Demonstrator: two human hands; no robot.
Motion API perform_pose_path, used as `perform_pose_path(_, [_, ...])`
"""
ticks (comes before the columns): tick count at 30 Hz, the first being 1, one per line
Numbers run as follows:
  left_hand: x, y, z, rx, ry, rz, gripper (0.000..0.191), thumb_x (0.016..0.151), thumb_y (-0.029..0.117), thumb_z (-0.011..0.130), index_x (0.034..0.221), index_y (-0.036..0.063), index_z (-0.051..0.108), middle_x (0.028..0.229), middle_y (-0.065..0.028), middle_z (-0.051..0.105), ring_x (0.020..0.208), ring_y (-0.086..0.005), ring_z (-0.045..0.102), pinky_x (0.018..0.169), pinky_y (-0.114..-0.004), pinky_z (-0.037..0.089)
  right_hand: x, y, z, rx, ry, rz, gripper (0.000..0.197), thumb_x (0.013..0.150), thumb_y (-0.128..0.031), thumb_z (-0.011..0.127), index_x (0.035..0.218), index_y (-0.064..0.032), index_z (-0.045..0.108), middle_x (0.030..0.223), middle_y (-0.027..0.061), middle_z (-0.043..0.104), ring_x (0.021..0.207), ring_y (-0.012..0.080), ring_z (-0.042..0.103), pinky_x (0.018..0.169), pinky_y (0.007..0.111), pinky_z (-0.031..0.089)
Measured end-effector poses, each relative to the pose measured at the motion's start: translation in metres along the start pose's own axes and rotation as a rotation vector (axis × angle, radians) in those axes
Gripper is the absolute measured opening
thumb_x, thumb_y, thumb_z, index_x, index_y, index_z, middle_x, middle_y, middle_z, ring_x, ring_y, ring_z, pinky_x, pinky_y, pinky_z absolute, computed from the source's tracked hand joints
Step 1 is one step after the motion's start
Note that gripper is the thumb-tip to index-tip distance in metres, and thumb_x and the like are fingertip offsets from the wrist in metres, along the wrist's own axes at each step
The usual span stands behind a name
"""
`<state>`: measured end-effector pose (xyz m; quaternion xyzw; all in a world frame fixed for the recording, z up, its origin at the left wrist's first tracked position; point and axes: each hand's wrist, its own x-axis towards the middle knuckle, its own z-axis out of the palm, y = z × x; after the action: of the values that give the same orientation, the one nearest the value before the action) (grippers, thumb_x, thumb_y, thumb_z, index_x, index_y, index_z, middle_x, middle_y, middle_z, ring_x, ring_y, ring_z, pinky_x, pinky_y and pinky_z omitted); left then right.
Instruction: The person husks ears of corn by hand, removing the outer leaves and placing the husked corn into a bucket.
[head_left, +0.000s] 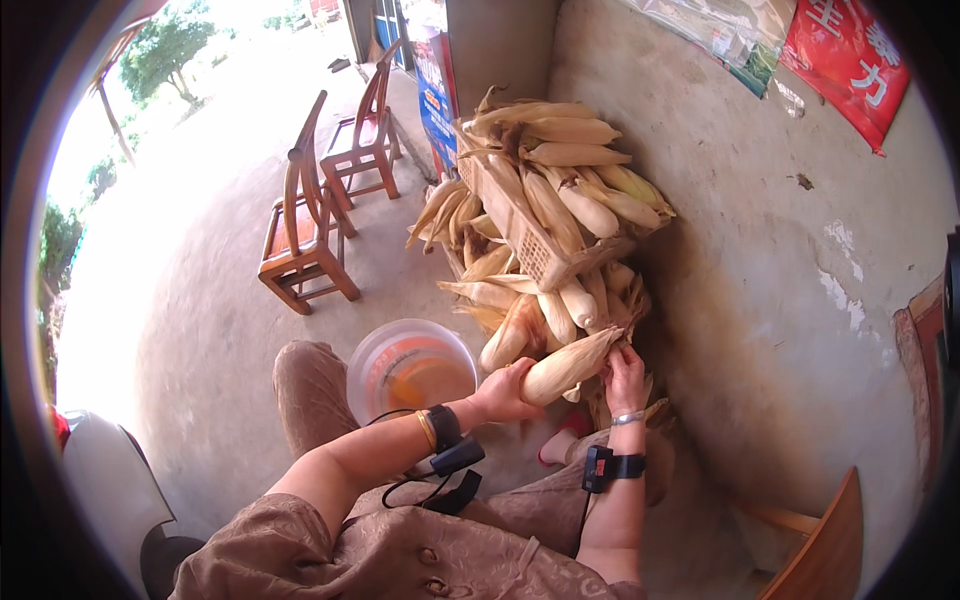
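An ear of corn in its dry pale husk lies slanted across both hands, above my lap. My left hand grips its thick lower end from the left. At the other end, the fingers of my right hand pinch the husk near its brown tip. Just beyond it, a heap of husked-over corn ears rests low against the wall side. A translucent plastic bucket stands left of my left hand, with something orange and yellowish showing inside it.
A plastic crate piled with corn ears sits tilted on the heap. Two small wooden chairs stand on the concrete floor at left. The plastered wall bounds the right side; a wooden chair back is at lower right.
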<state>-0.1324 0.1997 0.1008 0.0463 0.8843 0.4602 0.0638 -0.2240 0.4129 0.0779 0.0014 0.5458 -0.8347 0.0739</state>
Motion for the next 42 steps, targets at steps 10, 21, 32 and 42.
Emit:
perform_pose_path(10, [0.01,0.026,0.001,-0.272,0.062,0.14,0.064,0.058,0.022,0.081,0.111,-0.0001,0.053,0.098,-0.012,0.062,0.094,-0.0184,0.06,0.083,-0.032,0.048,0.0,0.002,0.004,0.349,0.085,0.233,0.014,0.092,-0.019,0.055,0.098,-0.0073,0.06,0.078,0.0001,0.062,0.062,0.0092,0.058,0.051,0.023,0.05])
perform_pose_path(21, [0.016,0.029,0.027,-1.387,-0.456,-0.347,0.051,0.081,0.024,0.06,0.126,0.0049,0.045,0.105,-0.0096,0.059,0.094,-0.02,0.059,0.085,-0.034,0.049,-0.01,-0.025,0.025,0.571,0.185,-0.067,0.021,0.093,-0.023,0.044,0.096,-0.0063,0.057,0.096,0.0084,0.065,0.085,0.019,0.06,0.081,0.035,0.048])
perform_pose_path(32, [0.062,0.004,0.029,-1.153,-0.244,-0.243,0.054,0.088,0.045,0.059,0.125,0.0076,0.048,0.116,-0.0064,0.057,0.106,-0.0176,0.054,0.092,-0.033,0.044,-0.028,0.004,0.06,0.037,0.061,-0.242,0.023,0.101,-0.024,0.037,0.083,-0.01,0.041,0.062,-0.0029,0.04,0.052,0.0071,0.037,0.05,0.023,0.036])
perform_pose_path(42, [0.106,-0.081,-0.08,-1.507,0.441,-0.423,0.067,0.078,0.062,0.06,0.12,0.0107,0.052,0.113,-0.0105,0.06,0.1,-0.026,0.058,0.092,-0.044,0.045,-0.036,-0.044,0.014,0.389,-0.161,0.256,0.024,0.099,-0.025,0.044,0.076,-0.0167,0.044,0.053,-0.0068,0.025,0.04,0.0043,0.02,0.036,0.021,0.016])
